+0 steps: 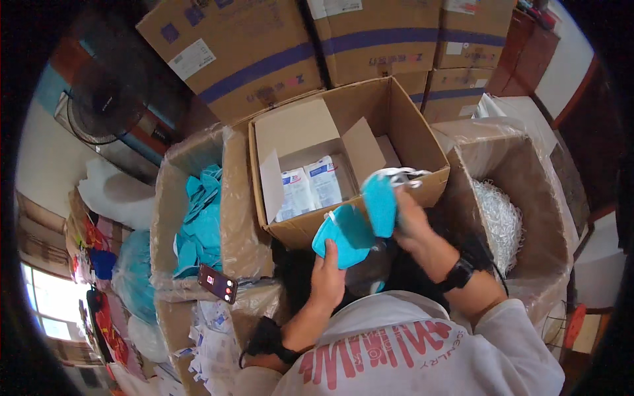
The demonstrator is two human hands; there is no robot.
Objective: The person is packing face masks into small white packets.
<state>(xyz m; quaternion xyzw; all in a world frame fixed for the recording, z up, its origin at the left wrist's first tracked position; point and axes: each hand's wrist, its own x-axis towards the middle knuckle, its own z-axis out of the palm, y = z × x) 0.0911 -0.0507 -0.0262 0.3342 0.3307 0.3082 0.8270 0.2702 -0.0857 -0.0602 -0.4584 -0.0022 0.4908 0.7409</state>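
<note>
L hand (pixel 327 280): teal mask (pixel 342 239) pinched at its lower edge, thumb on near face, fingers nearly closed; rounded side's pointed up-L. R hand (pixel 413 221): 2nd mask (pixel 380 206) gripped along its R edge, fingers curled, bit blurred; long axis held approx. upright, narrow end down, white straps (pixel 404 175) trailed R. Both seen by carton's near wall (pixel 290 232).

2 cup-shaped turquoise masks (pixel 348 236) are side by side before an open brown cardboard carton (pixel 411 115); stacked brown cardboard boxes (pixel 380 49) stand behind. Inside the carton, flat white packets (pixel 323 181) lie in a beige card box (pixel 297 129). White straps (pixel 502 224) lie in a plastic-lined brown box (pixel 545 198) at right, turquoise fabric pieces (pixel 201 224) in its counterpart (pixel 243 211) at left.
</note>
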